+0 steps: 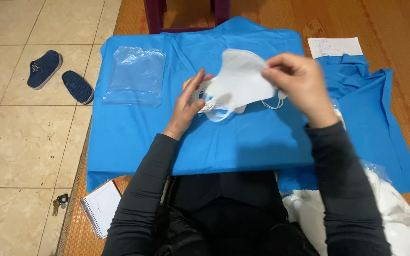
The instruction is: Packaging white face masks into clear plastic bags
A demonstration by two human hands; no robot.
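From the head camera, the person sits with both forearms in dark grey sleeves stretched forward over a blue cloth (243,142) spread on the floor. The right hand (300,83) is raised above the middle of the cloth, wrist bent down, its fingers pinched closed on the upper right edge of a white face mask (240,80). The mask hangs tilted between the two hands, over the far half of the cloth, with its white ear loops dangling below.

The left hand (191,102) stands edge-on, palm turned toward the mask, fingers mostly straight and pressed together; they touch the left end of the mask and a small stack of white masks (214,106) lying on the cloth under it. Whether they actually grip anything cannot be told.

A clear plastic bag (136,76) lies flat near the cloth's far left corner. A bag of white material (395,218) sits by the person's right knee. On the tiled floor to the left are dark blue shoes (58,76), keys (60,203) and a spiral notebook (101,207). A sheet of paper (334,46) lies past the cloth's far right corner.
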